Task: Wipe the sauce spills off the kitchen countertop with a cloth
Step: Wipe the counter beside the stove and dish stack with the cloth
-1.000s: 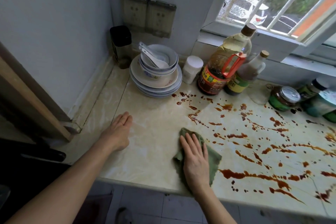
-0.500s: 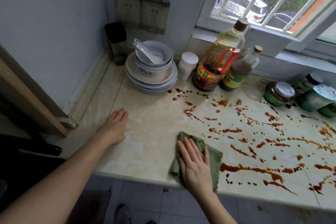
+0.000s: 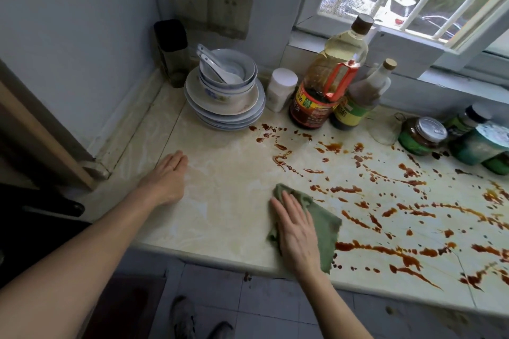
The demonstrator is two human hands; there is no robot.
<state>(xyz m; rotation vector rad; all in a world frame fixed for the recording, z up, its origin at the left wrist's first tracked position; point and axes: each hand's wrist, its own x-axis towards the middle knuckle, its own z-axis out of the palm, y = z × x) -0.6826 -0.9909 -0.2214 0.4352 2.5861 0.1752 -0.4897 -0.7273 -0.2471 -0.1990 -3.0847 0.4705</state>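
- The sauce spills streak and dot the right half of the tabletop, with some droplets right at the front edge. A sweep toward that edge could well push sauce onto the floor.
- The green cloth lies near the front edge at the left border of the mess. It is small against so much sauce, so it may soak through and smear rather than lift.
- A wide stroke toward the back risks knocking the oil bottle, the jars or the stacked plates and bowls, since splashes run close up to them.
- The right hand lies flat on the cloth, fingers straight and together and pointing away from the person. It presses rather than grips.
- The left hand rests palm-down on bare tabletop well left of the cloth, fingers straight, holding nothing.
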